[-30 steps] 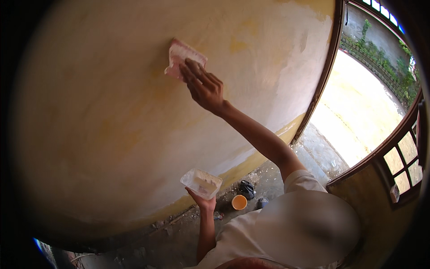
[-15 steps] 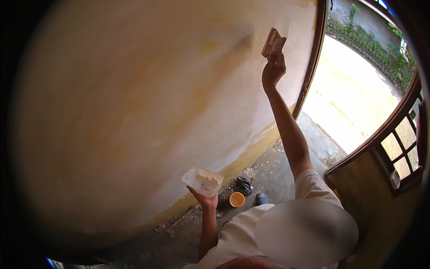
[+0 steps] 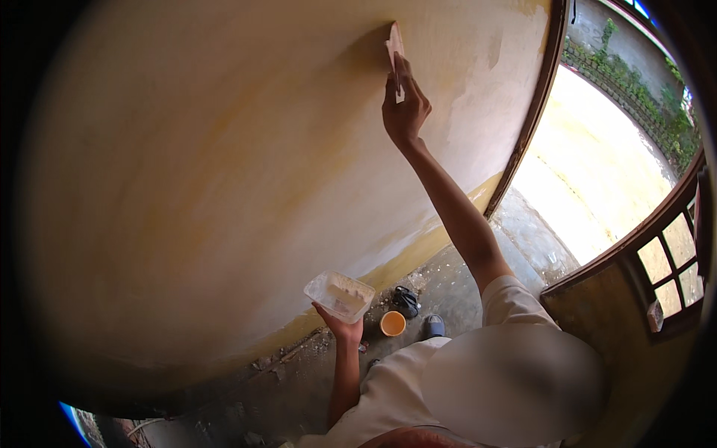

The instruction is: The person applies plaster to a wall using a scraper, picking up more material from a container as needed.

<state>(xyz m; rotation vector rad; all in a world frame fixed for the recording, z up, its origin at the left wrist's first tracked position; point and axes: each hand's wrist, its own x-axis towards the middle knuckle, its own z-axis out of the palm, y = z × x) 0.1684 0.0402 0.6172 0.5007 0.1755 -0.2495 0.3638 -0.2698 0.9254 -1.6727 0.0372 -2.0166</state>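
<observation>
My right hand [image 3: 407, 107], reaching far up on an outstretched arm, grips a flat putty scraper [image 3: 396, 43]. Seen nearly edge-on, its blade is at the wall [image 3: 246, 187]; I cannot tell whether the whole edge touches. The wall is patchy off-white and yellow. Low down, my left hand [image 3: 342, 325] supports a clear plastic tub [image 3: 317, 287] from below. White paste [image 3: 346, 295] lies inside the tub. The left fingers are mostly hidden beneath it.
On the littered concrete floor [image 3: 455, 280] stand an orange bucket [image 3: 393, 323] and a black bundle [image 3: 405, 300], beside my sandalled foot [image 3: 433, 325]. A brown door frame [image 3: 532, 112] borders a sunlit opening at right. A paned window [image 3: 672, 261] sits farther right.
My right hand has moved left and slightly upward along the wall, turning the scraper from broadside to nearly edge-on. The tub in my left hand has barely shifted.
</observation>
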